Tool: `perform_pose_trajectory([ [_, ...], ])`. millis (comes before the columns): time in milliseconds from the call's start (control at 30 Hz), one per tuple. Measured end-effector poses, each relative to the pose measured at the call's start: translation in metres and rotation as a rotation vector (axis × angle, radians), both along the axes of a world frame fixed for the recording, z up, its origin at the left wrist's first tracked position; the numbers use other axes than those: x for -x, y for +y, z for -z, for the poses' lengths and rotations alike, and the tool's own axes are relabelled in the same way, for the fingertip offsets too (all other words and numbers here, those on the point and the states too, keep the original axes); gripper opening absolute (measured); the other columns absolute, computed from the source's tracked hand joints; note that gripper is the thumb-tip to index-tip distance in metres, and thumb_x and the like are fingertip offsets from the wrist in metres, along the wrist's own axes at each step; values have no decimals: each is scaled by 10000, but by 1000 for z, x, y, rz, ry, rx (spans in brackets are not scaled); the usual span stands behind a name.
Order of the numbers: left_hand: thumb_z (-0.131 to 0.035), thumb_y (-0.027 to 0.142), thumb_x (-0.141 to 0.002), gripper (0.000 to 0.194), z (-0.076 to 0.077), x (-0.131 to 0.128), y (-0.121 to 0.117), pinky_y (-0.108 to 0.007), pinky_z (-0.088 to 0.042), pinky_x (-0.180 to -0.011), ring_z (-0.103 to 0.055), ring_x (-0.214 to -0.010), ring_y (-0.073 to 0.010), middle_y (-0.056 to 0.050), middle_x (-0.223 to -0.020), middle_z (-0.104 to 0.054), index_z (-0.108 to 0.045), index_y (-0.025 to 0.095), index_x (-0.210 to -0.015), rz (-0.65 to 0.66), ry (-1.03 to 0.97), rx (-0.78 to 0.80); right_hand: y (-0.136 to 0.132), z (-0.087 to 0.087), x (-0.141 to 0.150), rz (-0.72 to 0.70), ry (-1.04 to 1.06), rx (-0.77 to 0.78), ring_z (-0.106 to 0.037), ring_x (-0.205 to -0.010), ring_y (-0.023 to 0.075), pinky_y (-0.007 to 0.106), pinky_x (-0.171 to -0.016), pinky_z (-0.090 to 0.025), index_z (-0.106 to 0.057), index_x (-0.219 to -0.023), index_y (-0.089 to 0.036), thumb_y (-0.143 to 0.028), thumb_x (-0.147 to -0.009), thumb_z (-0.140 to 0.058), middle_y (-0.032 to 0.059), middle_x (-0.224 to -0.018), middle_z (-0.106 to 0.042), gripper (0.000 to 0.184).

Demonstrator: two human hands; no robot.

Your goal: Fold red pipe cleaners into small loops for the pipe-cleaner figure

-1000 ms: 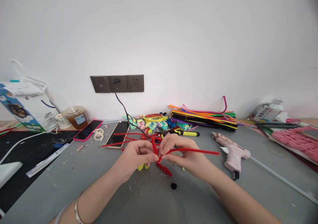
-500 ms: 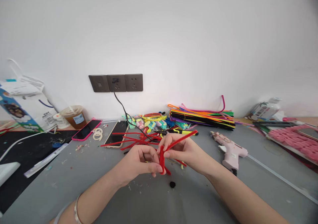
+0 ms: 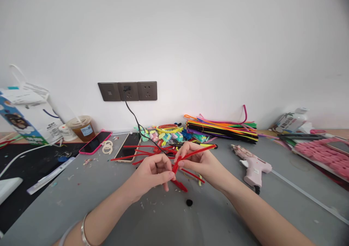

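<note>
Pinching a red pipe cleaner (image 3: 200, 151) above the table (image 3: 169, 224), you have it bent between your two hands, which are just beside each other. Your left hand (image 3: 156, 171) has thumb and fingertips closed on its lower part, presumably to steady it. Your right hand (image 3: 200, 162) grips it higher up, near the bend, probably because the soft wire is easiest to control there; the long end sticks out to your right. A pointed red piece (image 3: 180, 186) shows below your fingers; whether it joins what you hold, I cannot tell. Nearer you lies a small black ball (image 3: 189, 202), apart from both hands. Beyond your left hand, loose red strips (image 3: 120, 158) spread out, some across a phone (image 3: 125, 152), seemingly placed for easy reach. To your right, a glue gun (image 3: 253, 166) lies with its nozzle facing away, likely for safety. Farther back, a bundle of coloured pipe cleaners (image 3: 223, 130) rests near the wall (image 3: 191, 39), perhaps to be out of your elbows' way.
</note>
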State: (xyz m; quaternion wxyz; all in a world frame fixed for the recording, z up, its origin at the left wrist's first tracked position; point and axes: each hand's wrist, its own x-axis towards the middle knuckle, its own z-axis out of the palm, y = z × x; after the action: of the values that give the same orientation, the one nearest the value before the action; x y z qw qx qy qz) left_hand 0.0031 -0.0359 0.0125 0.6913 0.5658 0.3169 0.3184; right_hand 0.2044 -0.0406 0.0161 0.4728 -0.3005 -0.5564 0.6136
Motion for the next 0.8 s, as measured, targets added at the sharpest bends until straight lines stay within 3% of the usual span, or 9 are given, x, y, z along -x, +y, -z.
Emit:
perform_pose_trajectory([
  [233, -741, 315, -826, 247, 6, 1, -1, -173, -433, -478, -487, -450, -36, 35, -702, -612, -545, 173, -774, 0, 12, -6, 1, -1, 1, 24, -16, -19, -636, -714, 114, 245, -672, -506, -638, -914, -186, -318, -773, -833, -10, -828, -649, 275],
  [467, -786, 316, -776, 299, -5, -3, -3, -185, -480, -447, -282, -438, -27, 38, -630, -564, -532, 168, -723, 28, -86, 153, 3, 2, -2, 56, -137, -68, -592, -643, 120, 243, -593, -471, -685, -845, -173, -403, -766, -822, -2, -737, -640, 279],
  [667, -804, 333, -771, 280, -6, -4, -3, -185, -498, -454, -291, -446, -29, 47, -627, -547, -581, 163, -789, 8, -101, 196, 5, 2, -3, 33, -141, -58, -654, -656, 138, 254, -631, -526, -675, -803, -167, -406, -778, -813, 10, -689, -675, 277],
  [800, -790, 383, -790, 295, 0, -4, -2, -204, -513, -470, -331, -445, -36, 46, -623, -556, -669, 144, -914, -32, -69, 115, 4, 0, -2, 30, -122, -66, -684, -682, 142, 254, -670, -550, -679, -798, -162, -386, -793, -804, 15, -712, -690, 257],
])
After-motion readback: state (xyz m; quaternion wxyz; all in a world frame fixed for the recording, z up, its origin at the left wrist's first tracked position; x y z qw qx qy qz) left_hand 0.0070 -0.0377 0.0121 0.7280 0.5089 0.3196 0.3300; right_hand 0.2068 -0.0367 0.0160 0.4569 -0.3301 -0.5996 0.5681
